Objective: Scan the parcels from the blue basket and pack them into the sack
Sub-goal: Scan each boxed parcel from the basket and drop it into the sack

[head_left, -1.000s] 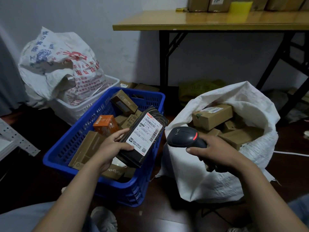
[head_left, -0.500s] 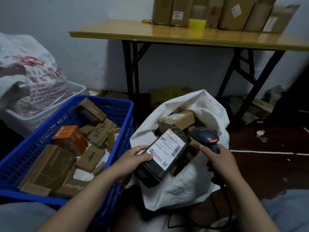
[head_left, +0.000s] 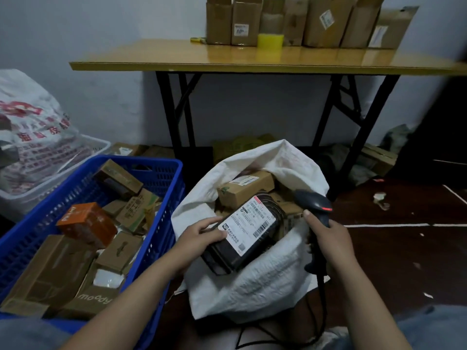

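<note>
**Black parcel held over the sack's mouth**

The left hand [head_left: 202, 233] grips the near end of a black parcel [head_left: 227, 251]. Its thumb lies on the corner of the white label, and the fingers underneath are hidden. The parcel lies tilted across the open mouth of the white sack [head_left: 252, 286], over the cardboard boxes [head_left: 242, 190] inside and partly covering them. The label's print is too blurred to read. The right hand [head_left: 328, 238] is clenched round the handle of the scanner [head_left: 314, 202], hiding most of the handle. The scanner's head rises above the sack's right rim. Its cable [head_left: 322, 294] fades into the dark floor. The blue basket [head_left: 161, 168] on the left, cut off by the frame edges, holds brown parcels and an orange box [head_left: 86, 223].
</note>
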